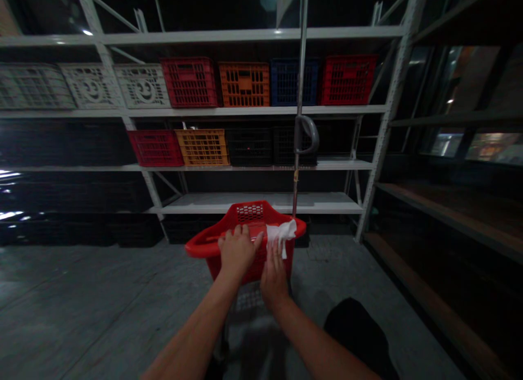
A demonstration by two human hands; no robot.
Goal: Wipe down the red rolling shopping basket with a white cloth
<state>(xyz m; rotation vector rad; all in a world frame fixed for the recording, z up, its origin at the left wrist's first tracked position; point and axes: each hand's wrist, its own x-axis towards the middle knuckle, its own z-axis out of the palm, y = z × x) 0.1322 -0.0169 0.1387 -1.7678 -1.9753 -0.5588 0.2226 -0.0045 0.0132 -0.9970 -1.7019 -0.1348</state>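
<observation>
Warehouse/storeroom w/ steel racking (229, 112), rows of plastic crates (244, 84), concrete floor (81, 303).

I can read no text, number or brand here. The white crates (143, 85) on the upper shelf (253, 111) have a round moulded emblem on the front, but in this dim light it is too small to make out. The red basket (204, 245) shows only lattice holes, with no readable label.

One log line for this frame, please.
left hand: on red basket rim | right hand: flat, white cloth at fingertips, against basket | background: shelves with coloured crates
</observation>
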